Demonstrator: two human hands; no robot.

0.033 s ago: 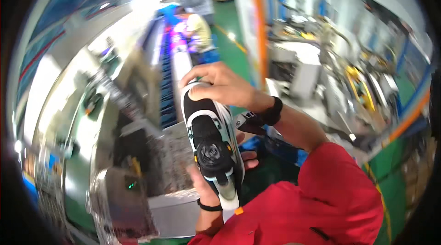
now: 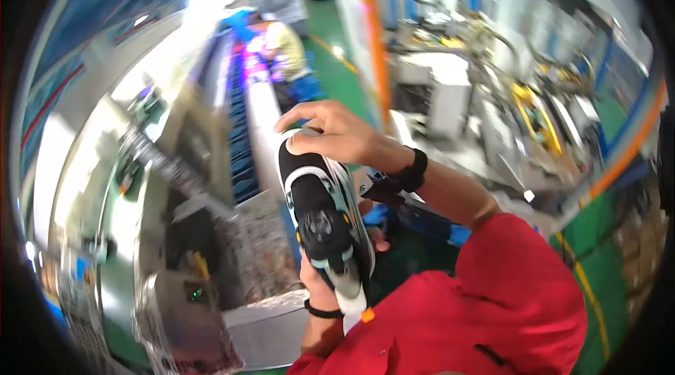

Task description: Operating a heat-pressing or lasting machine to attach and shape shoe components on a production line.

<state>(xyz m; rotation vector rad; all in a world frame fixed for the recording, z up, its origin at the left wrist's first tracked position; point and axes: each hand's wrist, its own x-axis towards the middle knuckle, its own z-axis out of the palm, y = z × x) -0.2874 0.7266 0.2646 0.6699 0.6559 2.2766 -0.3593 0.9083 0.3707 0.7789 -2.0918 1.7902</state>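
A black and white sneaker (image 2: 314,199) with pale mint trim and small orange accents is held lengthwise in front of me, its top facing up. My right hand (image 2: 337,132) grips its rounded far end, with the thumb on the black upper and the fingers bent over the tip. From below, my left hand (image 2: 314,278) wraps around the nearer part of the shoe. Its fingertips show on the right side, while the palm is hidden beneath. Black bands circle both wrists.
A plastic-wrapped control box (image 2: 179,305) with a green display stands at lower left, by a worn metal surface (image 2: 264,252). Beyond runs a conveyor (image 2: 241,143), with a co-worker (image 2: 285,52) beside it. Machinery (image 2: 450,94) fills the right. A dark item with white marks (image 2: 380,184) lies behind my right wrist.
The surroundings have shifted left in the view. The sneaker's near end has tipped slightly, and my left hand shows a little less around it. Both hands keep their grip.
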